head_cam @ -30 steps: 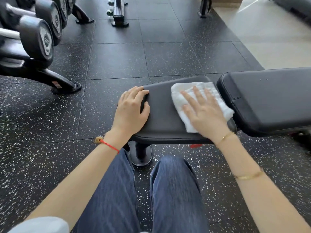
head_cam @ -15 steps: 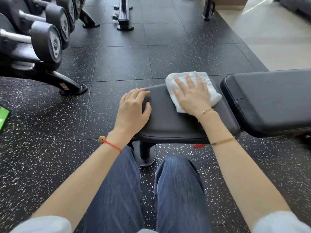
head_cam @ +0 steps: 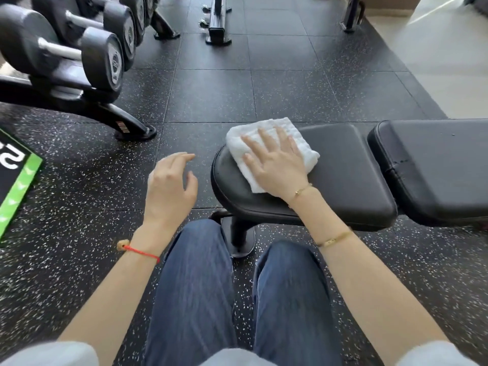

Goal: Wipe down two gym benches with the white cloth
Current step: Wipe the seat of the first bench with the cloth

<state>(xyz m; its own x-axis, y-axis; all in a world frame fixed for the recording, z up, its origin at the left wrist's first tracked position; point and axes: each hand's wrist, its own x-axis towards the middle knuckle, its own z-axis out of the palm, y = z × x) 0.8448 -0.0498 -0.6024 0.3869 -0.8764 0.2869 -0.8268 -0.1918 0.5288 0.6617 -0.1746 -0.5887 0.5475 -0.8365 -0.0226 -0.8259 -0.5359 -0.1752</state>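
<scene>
White waffle-textured cloth (head_cam: 266, 151) on a black bench seat pad (head_cam: 343, 175); black floor tiles (head_cam: 79, 233) flecked white; blue jeans (head_cam: 195, 286); at frame left, a green-edged black mat (head_cam: 23, 178), perhaps a sign.

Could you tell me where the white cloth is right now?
The white cloth lies on the seat pad's far left end, pressed flat under the right hand.

Bright daylight pours in far right, glaring off the pale floor (head_cam: 449, 56); edges bow wide-angle, left dumbbells (head_cam: 100, 59) slightly blurred.
</scene>
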